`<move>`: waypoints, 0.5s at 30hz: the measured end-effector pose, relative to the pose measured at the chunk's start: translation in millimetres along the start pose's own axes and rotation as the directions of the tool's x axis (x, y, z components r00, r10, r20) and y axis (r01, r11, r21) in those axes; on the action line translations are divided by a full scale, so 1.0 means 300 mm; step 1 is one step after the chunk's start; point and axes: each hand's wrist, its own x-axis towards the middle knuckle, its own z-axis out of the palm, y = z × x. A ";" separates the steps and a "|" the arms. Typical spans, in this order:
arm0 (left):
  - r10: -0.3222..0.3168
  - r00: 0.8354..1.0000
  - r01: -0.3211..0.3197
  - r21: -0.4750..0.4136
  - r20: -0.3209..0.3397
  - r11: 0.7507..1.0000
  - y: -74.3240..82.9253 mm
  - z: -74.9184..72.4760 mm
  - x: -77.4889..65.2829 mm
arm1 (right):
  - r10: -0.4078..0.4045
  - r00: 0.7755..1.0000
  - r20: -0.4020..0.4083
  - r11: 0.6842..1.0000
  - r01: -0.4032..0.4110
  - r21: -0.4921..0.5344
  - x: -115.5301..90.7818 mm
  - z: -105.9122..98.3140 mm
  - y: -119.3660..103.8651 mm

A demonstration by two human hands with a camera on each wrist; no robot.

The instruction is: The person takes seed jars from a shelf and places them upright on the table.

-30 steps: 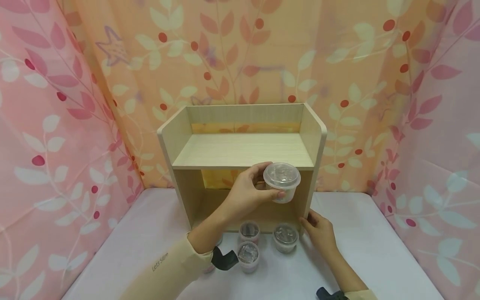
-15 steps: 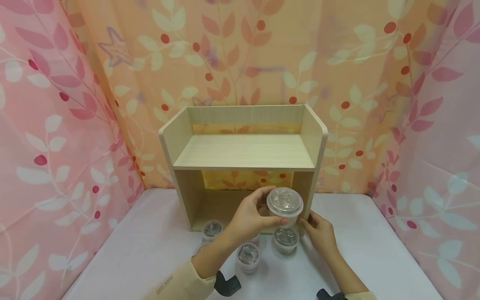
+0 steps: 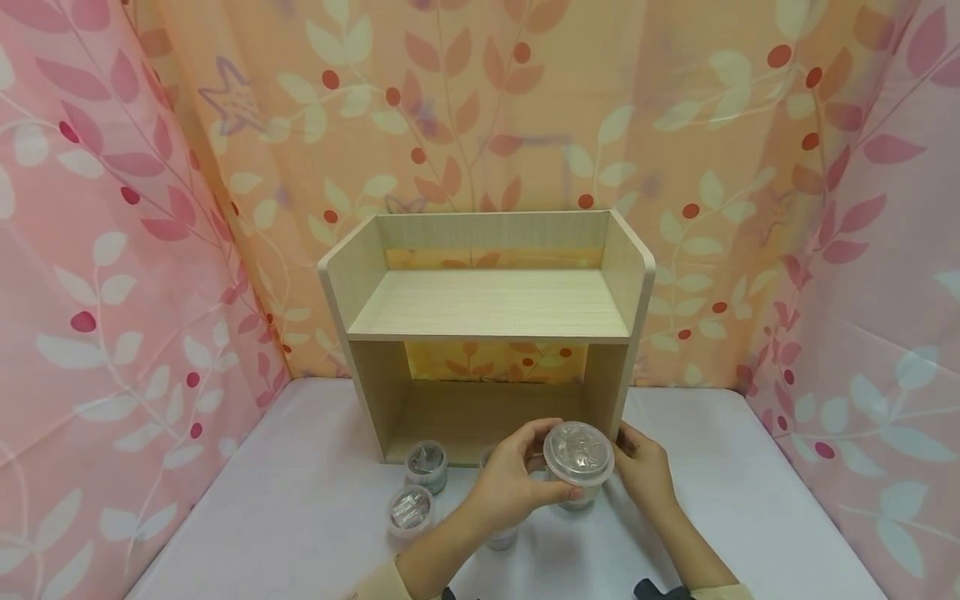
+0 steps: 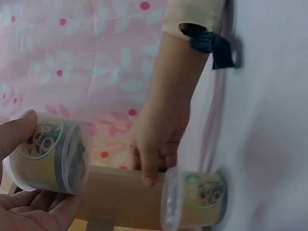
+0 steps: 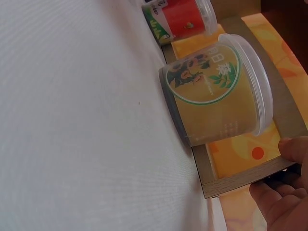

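Observation:
My left hand (image 3: 513, 483) grips a clear plastic tub (image 3: 577, 452) with a lid, its thumb on the near side. In the left wrist view this held tub (image 4: 48, 151) has a yellow label and a dark base. Another lidded tub (image 4: 199, 198) stands on the table by the shelf front; the held one mostly covers it in the head view. My right hand (image 3: 647, 471) pinches the front edge of the right side panel of a pale wooden shelf (image 3: 487, 304), low down. In the right wrist view, thumb and fingers (image 5: 267, 195) lie on opposite sides of that panel.
Two more lidded tubs, one at the shelf's front (image 3: 426, 465) and one nearer (image 3: 411, 510), stand on the left. Others are partly hidden behind my left hand, including a red-labelled tub (image 5: 180, 19). A white cloth (image 3: 247, 483) covers the table; floral curtains (image 3: 480, 100) surround it.
My left hand has lowered the held tub from the middle shelf board's height to just over the standing tub. The left-side tubs have come into view. My right hand stays on the panel.

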 end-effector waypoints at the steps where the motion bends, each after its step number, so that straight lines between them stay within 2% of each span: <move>1: -0.012 1.000 0.012 -0.010 0.002 1.000 -0.012 0.007 -0.006 | -0.006 1.000 -0.001 1.000 0.006 -0.003 0.000 0.000 0.001; 6: -0.054 0.998 0.053 -0.033 -0.017 0.998 -0.071 0.040 -0.028 | -0.044 0.999 0.001 0.999 0.044 -0.028 0.002 0.002 0.006; 15: -0.046 0.999 0.046 0.005 -0.016 0.999 -0.151 0.082 -0.063 | -0.048 0.999 0.008 0.999 0.048 -0.019 -0.005 0.003 0.002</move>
